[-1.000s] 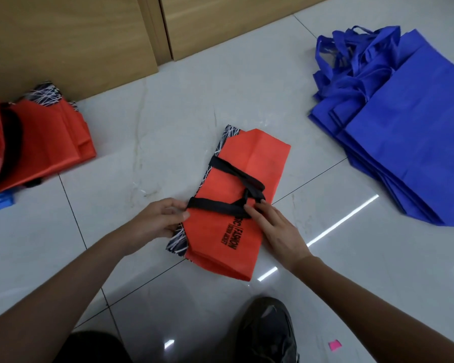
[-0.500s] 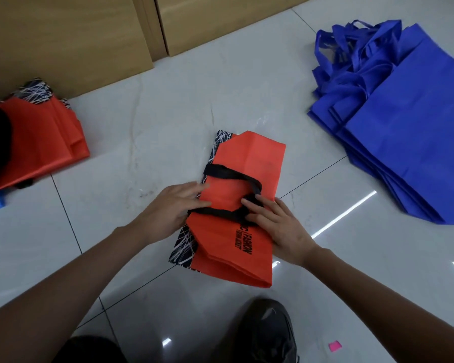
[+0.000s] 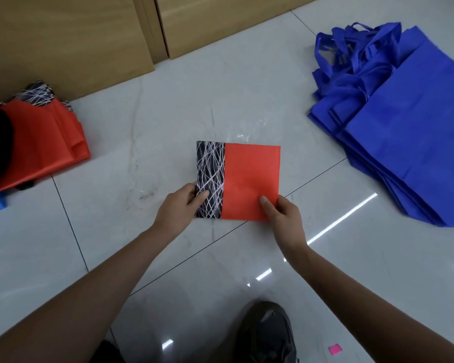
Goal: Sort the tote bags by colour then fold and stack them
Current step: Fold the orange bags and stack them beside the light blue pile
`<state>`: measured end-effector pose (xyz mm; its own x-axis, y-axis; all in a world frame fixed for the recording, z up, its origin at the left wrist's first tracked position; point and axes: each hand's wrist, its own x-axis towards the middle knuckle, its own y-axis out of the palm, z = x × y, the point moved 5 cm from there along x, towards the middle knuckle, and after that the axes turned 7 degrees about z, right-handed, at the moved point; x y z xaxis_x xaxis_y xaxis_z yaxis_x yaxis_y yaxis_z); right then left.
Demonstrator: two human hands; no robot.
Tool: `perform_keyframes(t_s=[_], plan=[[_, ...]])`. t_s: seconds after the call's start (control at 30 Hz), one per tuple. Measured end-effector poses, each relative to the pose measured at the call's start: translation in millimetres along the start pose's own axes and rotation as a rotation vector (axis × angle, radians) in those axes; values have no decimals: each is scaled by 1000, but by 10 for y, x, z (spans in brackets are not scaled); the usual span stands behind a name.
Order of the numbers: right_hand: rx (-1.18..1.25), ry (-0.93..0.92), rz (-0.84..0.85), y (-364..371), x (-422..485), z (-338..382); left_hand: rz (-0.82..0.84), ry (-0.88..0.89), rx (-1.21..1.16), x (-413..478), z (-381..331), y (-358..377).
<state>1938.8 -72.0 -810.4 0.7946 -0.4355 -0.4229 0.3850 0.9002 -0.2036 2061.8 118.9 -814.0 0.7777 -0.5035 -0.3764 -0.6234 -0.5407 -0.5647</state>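
Pale glossy floor [image 3: 194, 100] runs up to a wooden cabinet [image 3: 63, 35] at the back. Straight ahead of me lies the folded bag [image 3: 249, 179], a compact, near-square packet flat on the tiles. Its black-and-white patterned band is on the left and runs away from me.

The left hand [image 3: 178, 208] pinches the near left corner, thumb on top of the band. The right hand [image 3: 281, 213] pinches the near right corner, thumb on the red panel.

The red stack [image 3: 42, 142] sits well apart to the left, by the cabinet, and the unfolded blue pile [image 3: 404, 132] well apart to the right. I judge the fold finished. The next move would be a carry leftward to the red stack, which is on the left hand's side, so that hand would lead.
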Motion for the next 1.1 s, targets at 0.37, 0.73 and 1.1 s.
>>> perform_keyframes(t_s=[0.37,0.73,1.1], plan=[[-256,317,-270,-65,296,-29,-207,-368,-3,254,-100,75],[-465,242,-96,-43,293,143,-143,-399,-759,200,-64,57],[-1236,-515,356,626,215,-1,-176,76,574,69,-90,-24]])
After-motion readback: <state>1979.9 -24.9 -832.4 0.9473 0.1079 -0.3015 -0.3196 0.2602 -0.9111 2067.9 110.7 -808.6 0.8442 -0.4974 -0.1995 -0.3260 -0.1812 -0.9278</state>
